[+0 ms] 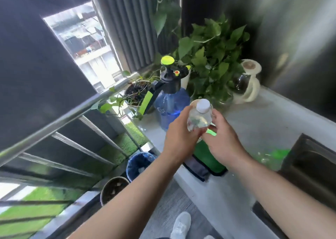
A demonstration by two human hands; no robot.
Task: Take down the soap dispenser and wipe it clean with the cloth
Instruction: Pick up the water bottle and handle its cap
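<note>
The soap dispenser is a small clear bottle with a white round cap, held tilted above the counter. My left hand wraps around its left side and base. My right hand grips it from the right, thumb along the bottle's side and fingers under its bottom. Directly below both hands a green cloth with a dark grey border lies on the pale counter, overhanging the front edge. The lower part of the dispenser is hidden by my fingers.
A blue pressure sprayer with a black and lime top stands just behind the dispenser. Leafy potted plants and a white stand fill the back. A dark sink sits right; a blue bin and a pot stand on the floor beside a metal railing.
</note>
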